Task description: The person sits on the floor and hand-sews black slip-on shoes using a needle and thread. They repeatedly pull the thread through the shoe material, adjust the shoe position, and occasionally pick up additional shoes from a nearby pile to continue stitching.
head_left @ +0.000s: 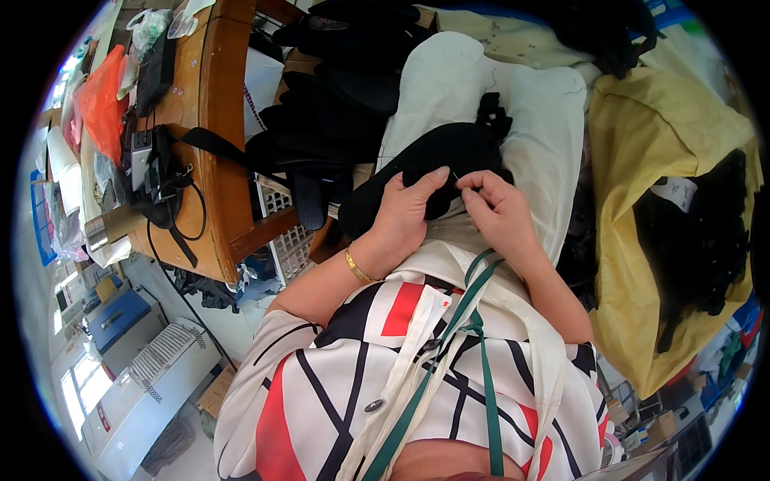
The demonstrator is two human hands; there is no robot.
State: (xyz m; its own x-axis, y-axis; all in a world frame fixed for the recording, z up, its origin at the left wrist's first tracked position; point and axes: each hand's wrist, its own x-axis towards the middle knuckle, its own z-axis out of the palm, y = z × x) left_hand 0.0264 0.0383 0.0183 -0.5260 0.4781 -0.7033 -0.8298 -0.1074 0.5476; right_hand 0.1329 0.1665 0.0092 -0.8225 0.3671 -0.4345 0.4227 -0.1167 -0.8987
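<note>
Across my lap, on a white cloth (545,112), lies a long rounded black piece (449,148) that looks like a cloth shoe. My left hand (405,212) is closed on its near edge, with the thumb stretched along it. Close by, my right hand (499,210) pinches a thin, light sliver that looks like a sewing needle, right beside the black piece. Any thread on it is too fine to make out. A small gathered black bit (494,115) sits at the far end of the piece.
Black shoe-like pieces (345,88) are heaped ahead to my left. A wooden table (216,88) at the left bears a black bag (160,172) with a strap hanging over the edge. On my right stands a yellow sack (634,160) with black items inside.
</note>
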